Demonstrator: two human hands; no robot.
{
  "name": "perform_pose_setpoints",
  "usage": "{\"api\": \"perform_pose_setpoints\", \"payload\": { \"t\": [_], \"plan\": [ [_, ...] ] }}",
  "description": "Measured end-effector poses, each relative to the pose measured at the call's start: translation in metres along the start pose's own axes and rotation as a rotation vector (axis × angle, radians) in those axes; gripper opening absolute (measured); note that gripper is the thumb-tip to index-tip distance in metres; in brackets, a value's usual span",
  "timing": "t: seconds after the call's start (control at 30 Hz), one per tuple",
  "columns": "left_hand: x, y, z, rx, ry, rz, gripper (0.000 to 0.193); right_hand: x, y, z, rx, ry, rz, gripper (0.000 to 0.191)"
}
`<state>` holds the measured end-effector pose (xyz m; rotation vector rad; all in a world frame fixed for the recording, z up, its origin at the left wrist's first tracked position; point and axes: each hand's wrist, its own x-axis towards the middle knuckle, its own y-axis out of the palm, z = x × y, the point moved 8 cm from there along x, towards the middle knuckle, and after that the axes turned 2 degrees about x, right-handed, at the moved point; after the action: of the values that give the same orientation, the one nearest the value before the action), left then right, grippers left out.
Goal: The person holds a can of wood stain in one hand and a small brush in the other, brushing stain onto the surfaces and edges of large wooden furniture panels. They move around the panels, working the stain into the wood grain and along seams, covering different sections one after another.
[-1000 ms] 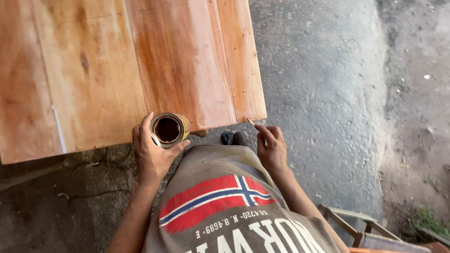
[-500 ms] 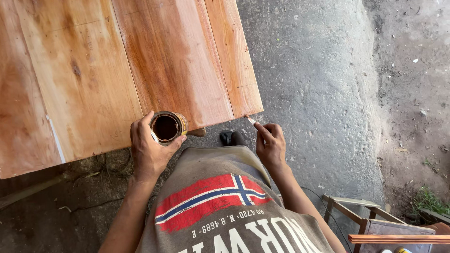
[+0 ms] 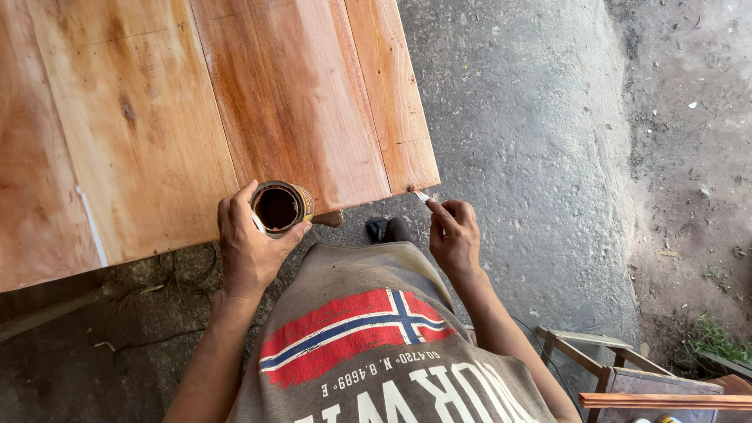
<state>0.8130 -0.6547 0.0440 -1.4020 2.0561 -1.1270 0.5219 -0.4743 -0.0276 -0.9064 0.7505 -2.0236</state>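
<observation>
Even, soft daylight with faint shadows, a mild sheen on the wooden tabletop (image 3: 235,102), sharp focus throughout.

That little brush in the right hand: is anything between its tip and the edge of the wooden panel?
Nothing visible. The small brush in the right hand has its tip at the near edge of the wooden panel, with no object between. The left hand holds the open tin off to the side.

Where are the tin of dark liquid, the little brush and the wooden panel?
tin (image 3: 278,208), head view: on the dark liquid inside, held by the left hand (image 3: 249,249).
brush (image 3: 420,194), head view: on its pale tip, held by the right hand (image 3: 454,239).
wooden panel (image 3: 196,110), head view: on its bare top.
</observation>
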Motion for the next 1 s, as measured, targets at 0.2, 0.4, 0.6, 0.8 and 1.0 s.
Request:
{"api": "perform_pose_setpoints", "payload": {
  "t": [0.2, 0.4, 0.6, 0.8, 1.0],
  "plan": [
    [0.001, 0.001, 0.002, 0.022, -0.022, 0.019, 0.098, 0.003, 0.014, 0.01, 0.037, -0.02, 0.008, 0.032],
    [0.001, 0.003, 0.002, 0.006, -0.036, 0.031, 0.099, 0.003, 0.015, -0.012, 0.107, 0.243, 0.061, 0.026],
    [0.0, 0.002, 0.003, 0.001, -0.025, 0.019, 0.099, 0.003, 0.019, -0.002, 0.012, 0.195, 0.022, 0.026],
    [0.0, 0.001, 0.005, -0.007, -0.024, 0.015, 0.099, -0.004, 0.022, 0.005, 0.003, 0.194, 0.024, 0.025],
    [-0.002, 0.001, 0.004, 0.001, -0.007, 0.003, 0.099, -0.008, 0.018, 0.015, 0.072, 0.106, -0.033, 0.028]
  ]
}}
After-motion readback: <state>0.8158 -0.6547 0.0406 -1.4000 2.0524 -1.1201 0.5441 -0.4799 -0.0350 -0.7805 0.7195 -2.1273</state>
